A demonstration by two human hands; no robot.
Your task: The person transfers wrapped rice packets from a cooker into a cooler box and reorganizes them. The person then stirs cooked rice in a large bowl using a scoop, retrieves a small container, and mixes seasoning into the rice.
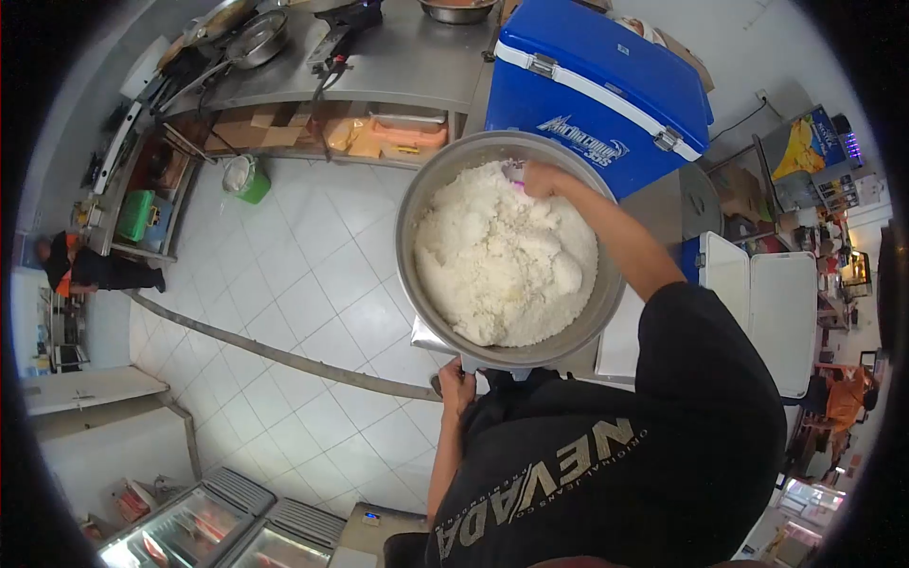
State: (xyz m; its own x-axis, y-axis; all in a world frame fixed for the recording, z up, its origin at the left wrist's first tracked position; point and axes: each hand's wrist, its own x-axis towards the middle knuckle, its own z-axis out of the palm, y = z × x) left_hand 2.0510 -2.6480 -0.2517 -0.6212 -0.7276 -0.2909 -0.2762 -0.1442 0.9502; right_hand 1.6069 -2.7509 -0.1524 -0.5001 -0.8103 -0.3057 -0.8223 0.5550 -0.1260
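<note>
A wide grey metal pot [409, 270] full of white cooked rice [502, 256] sits in front of my body. My left hand [456, 386] is closed around the pot's handle at the near rim. Over the far right side of the pot, my right hand [542, 180] is closed on a utensil with a purple part [518, 186]. Most of that utensil is hidden by my fingers and the rice, so its kind does not show. The rice is heaped and clumpy, with a small yellowish patch near its middle.
A blue cooler box [597, 85] stands just beyond the pot. A steel counter [407, 57] carries pans at the back left. A green bucket [248, 180] is on the tiled floor. Another person [99, 265] stands far left. Glass-topped display cases [189, 530] are at lower left.
</note>
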